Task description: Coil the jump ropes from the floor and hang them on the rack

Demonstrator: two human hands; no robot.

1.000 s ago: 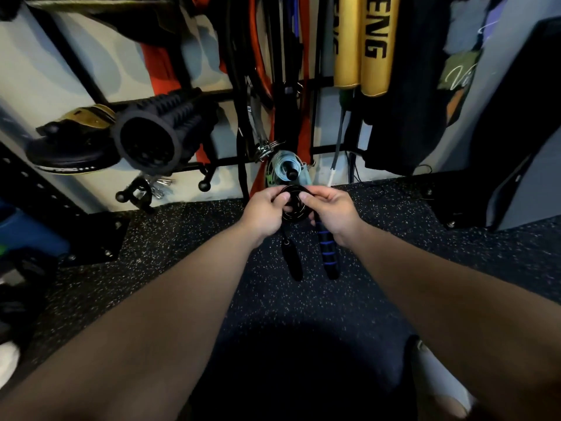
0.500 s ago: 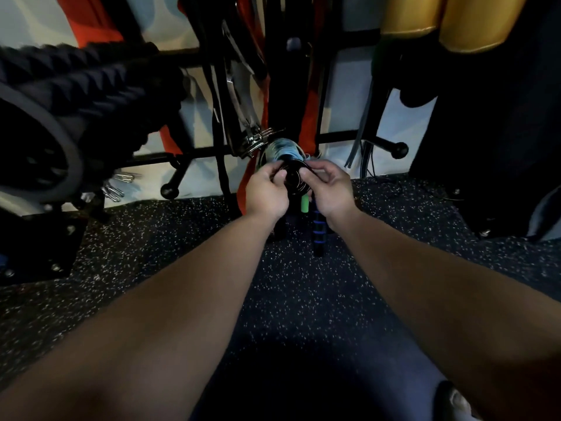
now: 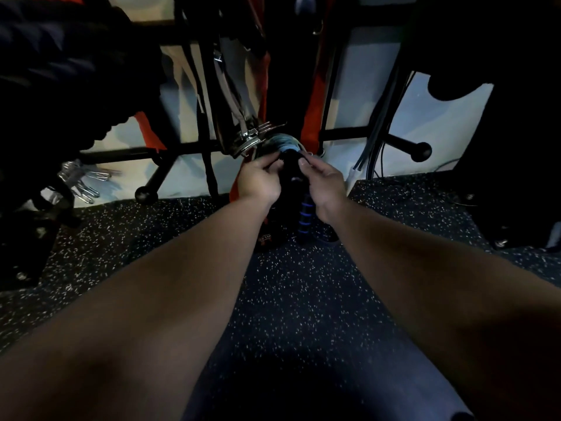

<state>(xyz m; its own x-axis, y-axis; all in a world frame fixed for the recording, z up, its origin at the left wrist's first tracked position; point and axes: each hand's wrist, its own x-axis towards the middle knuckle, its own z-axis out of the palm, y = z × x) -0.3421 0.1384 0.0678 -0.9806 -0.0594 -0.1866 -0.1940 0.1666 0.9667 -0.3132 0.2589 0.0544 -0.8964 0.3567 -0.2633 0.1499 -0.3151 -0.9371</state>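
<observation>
Jump rope, coiled, being pinched between left hand and right hand at the rack; blue-ringed handle dangling below; speckled floor underneath.

Two bare arms, no sleeves down to the wrists. Left hand and right hand bare too: no gloves, no rings, no watch, no bands. Short fingers, nails too blurry to tell. Dark clothing low in the middle, plain, no marks.
</observation>
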